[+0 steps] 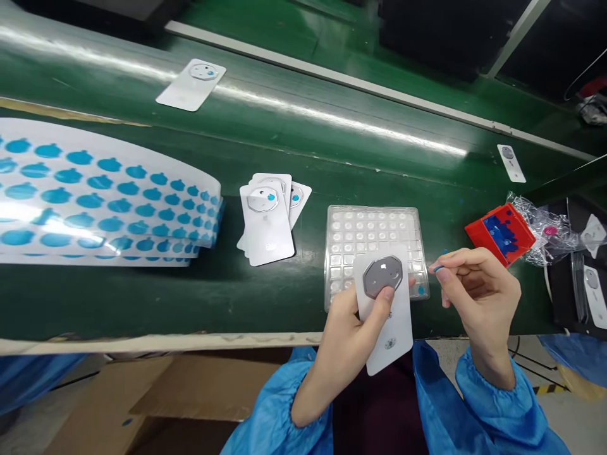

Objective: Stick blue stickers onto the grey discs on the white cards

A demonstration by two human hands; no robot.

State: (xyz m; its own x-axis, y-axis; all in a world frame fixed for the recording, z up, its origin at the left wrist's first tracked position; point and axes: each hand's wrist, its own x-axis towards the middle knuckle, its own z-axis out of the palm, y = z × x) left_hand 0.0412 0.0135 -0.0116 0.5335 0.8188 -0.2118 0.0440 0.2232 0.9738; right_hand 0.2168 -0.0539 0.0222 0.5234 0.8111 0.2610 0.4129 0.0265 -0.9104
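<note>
My left hand (pixel 353 338) grips a white phone back cover (pixel 396 344) with a dark grey octagonal camera plate near its top; the thumb presses at that plate's lower edge. To the right, my right hand (pixel 481 297) pinches a small blue sticker (pixel 439 268) between thumb and forefinger, apart from the cover. Partly hidden behind the cover lies a clear plastic tray (pixel 374 215) with rows of small recesses. One blue round piece (pixel 421 290) sits at its lower right corner. Left of the tray is a small stack of white covers (pixel 270 237) with blue dots on their camera plates.
Large sheets of blue stickers (pixel 99 189) curl over the left of the green bench. Single covers lie at the back left (pixel 192 85) and the far right (pixel 511 163). A red box (pixel 500 234) and crumpled clear plastic (pixel 545 230) are beyond my right hand.
</note>
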